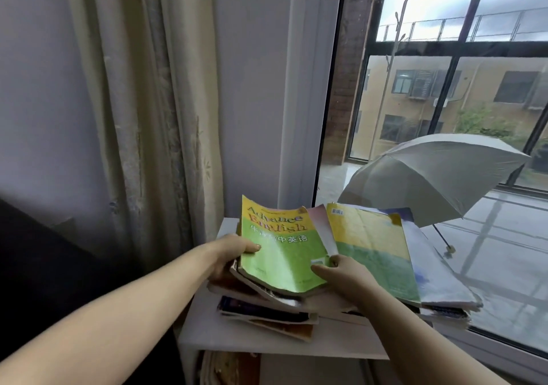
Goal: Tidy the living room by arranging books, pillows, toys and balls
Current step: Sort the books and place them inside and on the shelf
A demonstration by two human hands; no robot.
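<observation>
Surrounding the work area, what is logged? (Obs. 1)

A pale curtain is noted at left and a window at right, with an open grey umbrella seen through the glass. A dark shape is recorded at the far left edge; it cannot be identified. (Obs. 2)

Where is the green book found, and how is it held? (Obs. 1)

It is held tilted above an untidy stack on a white shelf unit. Its left edge is gripped by the left hand, thumb on the cover. Its lower right corner is pinched by the right hand, thumb laid on the cover. A second yellow-green book lies just beside it, partly overlapped. (Obs. 2)

What is obscured? (Obs. 1)

Most fingers of both hands are hidden beneath the cover. Lower titles in the stack are covered or blurred. Items in the compartment below are cut off by the frame edge. (Obs. 2)
</observation>
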